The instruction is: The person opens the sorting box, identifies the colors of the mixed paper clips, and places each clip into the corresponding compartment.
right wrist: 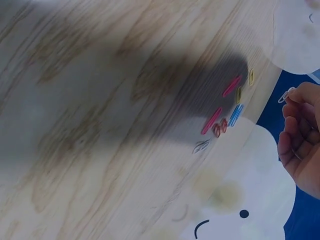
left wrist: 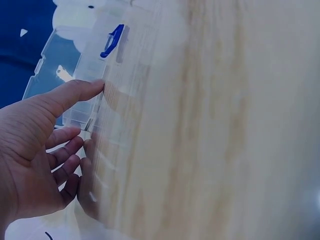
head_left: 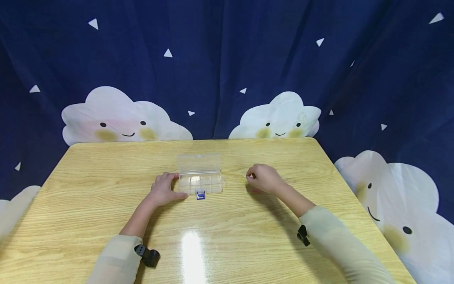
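Note:
A clear plastic compartment box stands on the table with its lid raised at the back. A blue latch sits at its front. My left hand holds the box at its left end, thumb at the front corner and index finger toward the back one; the other fingers bend beside the end wall. Right of the box, my right hand pinches a small white paper clip between thumb and index finger, above the table.
On the table under my right hand lie several loose paper clips: pink, yellow, blue, red and white. Behind the wooden table hangs a dark blue curtain with white clouds.

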Action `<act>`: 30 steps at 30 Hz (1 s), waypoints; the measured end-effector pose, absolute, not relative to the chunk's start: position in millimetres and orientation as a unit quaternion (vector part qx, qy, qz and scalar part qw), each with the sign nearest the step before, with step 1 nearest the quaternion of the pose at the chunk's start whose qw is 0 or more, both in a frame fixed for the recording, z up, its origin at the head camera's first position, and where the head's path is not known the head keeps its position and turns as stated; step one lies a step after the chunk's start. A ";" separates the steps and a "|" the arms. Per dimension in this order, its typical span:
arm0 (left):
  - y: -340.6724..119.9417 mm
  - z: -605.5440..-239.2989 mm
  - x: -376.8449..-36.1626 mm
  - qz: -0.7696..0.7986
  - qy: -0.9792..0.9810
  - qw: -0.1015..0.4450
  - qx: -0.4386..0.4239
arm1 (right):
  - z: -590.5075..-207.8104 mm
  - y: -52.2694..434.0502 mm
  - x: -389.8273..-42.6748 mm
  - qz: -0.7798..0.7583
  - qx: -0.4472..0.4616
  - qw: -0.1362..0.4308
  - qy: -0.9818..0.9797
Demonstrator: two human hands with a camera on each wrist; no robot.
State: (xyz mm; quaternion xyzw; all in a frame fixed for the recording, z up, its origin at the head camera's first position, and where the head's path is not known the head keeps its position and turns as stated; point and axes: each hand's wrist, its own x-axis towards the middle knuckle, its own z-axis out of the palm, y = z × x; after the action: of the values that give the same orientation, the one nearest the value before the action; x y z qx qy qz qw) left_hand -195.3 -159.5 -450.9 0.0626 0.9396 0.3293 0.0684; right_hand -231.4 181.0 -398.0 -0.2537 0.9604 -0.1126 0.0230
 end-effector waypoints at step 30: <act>-160.8 -456.6 -198.1 0.327 0.941 0.060 0.061 | -390.6 116.9 -231.3 -0.084 -0.336 0.002 0.938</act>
State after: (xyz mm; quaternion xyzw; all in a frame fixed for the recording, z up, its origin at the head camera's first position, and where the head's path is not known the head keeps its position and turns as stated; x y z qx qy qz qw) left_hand -198.1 -160.8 -456.6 0.0615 0.9410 0.3273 0.0597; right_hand -231.3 116.9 -390.6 -0.3358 0.9382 -0.0838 0.0024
